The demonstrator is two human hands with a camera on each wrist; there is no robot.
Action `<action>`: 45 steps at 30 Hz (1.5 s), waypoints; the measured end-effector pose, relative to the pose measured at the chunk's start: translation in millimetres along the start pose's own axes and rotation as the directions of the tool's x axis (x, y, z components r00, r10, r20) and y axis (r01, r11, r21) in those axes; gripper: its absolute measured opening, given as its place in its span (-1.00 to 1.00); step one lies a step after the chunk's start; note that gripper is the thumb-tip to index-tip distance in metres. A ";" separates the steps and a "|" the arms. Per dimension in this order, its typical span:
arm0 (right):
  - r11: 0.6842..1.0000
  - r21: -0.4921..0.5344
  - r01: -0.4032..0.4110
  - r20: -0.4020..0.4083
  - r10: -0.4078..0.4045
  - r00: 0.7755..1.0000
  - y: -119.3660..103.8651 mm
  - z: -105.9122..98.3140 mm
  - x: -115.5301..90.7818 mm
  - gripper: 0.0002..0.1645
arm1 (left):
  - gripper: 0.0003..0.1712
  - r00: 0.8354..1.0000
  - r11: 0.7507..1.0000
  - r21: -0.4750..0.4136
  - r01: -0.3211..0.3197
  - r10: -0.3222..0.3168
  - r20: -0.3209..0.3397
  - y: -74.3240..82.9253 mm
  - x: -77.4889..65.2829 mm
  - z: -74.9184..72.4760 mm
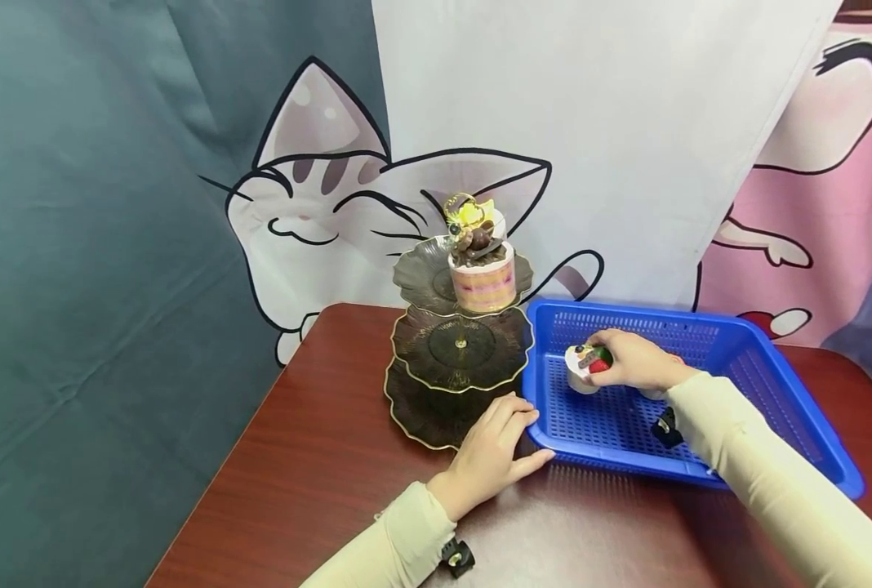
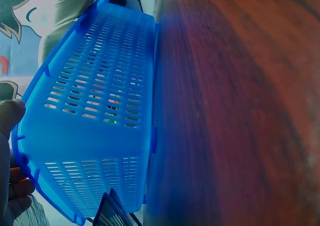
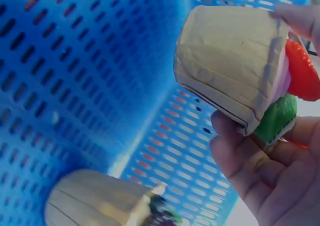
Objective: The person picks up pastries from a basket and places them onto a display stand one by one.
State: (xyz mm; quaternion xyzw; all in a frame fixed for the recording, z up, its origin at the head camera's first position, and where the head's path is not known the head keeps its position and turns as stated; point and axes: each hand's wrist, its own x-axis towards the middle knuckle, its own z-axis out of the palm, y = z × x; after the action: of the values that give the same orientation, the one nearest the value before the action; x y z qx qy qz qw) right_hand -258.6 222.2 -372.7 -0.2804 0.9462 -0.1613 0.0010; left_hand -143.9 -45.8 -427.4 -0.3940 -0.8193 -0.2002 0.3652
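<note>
In the head view my right hand holds a small fake cupcake by its topped end, inside the blue plastic basket. The right wrist view shows its pale paper cup, with a red strawberry and a green piece on top, between thumb and fingers. Below it lies a second cupcake with dark topping, tipped on its side. My left hand rests at the basket's near left corner, fingers stretched onto the rim and the thumb along the front edge.
Left of the basket stands a three-tier dark plate stand with gold wavy rims. Its top plate bears a chocolate-topped cake and a yellow-topped one behind. A printed cat curtain hangs behind the wooden table.
</note>
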 end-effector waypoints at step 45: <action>0.995 0.093 -0.031 -0.106 0.041 0.994 -58.4 -71.5 -0.6 -0.36 | -0.44 1.000 1.000 -0.002 -0.009 0.009 -0.021 1.0 1.0 -1.4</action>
State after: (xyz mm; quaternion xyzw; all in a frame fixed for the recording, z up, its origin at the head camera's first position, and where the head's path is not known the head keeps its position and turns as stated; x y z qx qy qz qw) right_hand -233.7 198.2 -287.2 -0.2540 0.9414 -0.2190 -0.0345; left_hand -143.0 -45.6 -425.8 -0.3959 -0.8135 -0.2034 0.3742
